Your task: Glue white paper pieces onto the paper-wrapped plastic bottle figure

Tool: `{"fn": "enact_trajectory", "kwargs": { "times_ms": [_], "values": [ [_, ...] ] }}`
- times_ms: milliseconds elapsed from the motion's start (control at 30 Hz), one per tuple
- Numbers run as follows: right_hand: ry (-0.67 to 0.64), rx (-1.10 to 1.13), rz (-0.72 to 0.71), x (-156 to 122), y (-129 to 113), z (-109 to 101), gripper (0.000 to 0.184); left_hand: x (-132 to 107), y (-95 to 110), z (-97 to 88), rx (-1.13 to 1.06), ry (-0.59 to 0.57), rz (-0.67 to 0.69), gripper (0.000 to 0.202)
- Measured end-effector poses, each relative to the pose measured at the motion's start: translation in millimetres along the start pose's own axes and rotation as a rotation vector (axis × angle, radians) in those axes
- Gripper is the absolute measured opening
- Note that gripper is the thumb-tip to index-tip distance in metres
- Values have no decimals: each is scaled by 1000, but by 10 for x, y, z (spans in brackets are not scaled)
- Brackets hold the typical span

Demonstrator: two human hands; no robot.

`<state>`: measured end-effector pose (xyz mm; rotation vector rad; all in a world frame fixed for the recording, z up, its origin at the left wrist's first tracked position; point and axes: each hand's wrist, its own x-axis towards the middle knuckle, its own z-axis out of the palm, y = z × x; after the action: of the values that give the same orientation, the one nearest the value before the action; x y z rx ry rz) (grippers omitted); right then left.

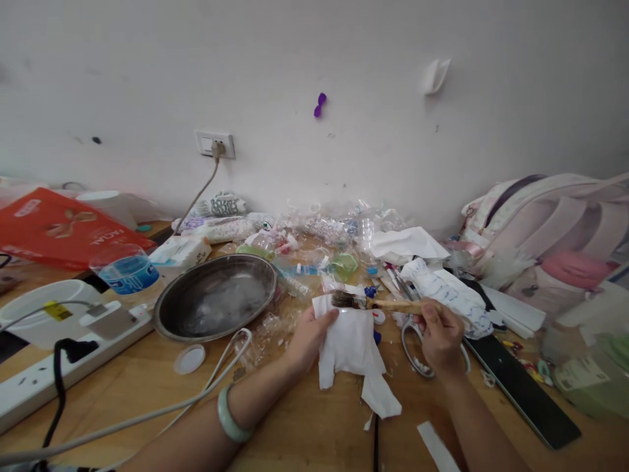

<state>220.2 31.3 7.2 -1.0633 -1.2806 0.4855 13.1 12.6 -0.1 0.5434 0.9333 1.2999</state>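
Observation:
My left hand is closed on the edge of a piece of white paper, whose torn strips hang down over the table; whether it covers anything cannot be seen. A pale green bangle circles the left wrist. In my right hand, pinched between thumb and fingers, is the wooden handle of a paintbrush. Its dark bristles point left and lie at the upper part of the paper, close to my left thumb. Just below my right hand are white-handled scissors, partly hidden.
A metal basin stands left of the hands, near a power strip and a loose white cable. Crumpled clear plastic lines the wall. On the right are a long dark flat object and a pink backpack.

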Motion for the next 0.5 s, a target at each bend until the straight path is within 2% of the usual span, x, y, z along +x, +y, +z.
{"fn": "enact_trajectory", "kwargs": {
  "times_ms": [167,233,400,467,500],
  "values": [
    [38,-31,-69,32,-12,-50,42,30,-15,-26,-9,16,40,37],
    [107,-27,-53,51,-4,-67,41,33,-17,-30,-23,20,43,37],
    [426,59,10,102,-14,-33,31,24,-11,-12,-16,34,40,36],
    [459,105,29,106,-80,41,31,22,-21,-6,3,34,39,35],
    [426,109,24,102,-136,96,32,20,-32,-7,10,29,37,35]
  ]
}}
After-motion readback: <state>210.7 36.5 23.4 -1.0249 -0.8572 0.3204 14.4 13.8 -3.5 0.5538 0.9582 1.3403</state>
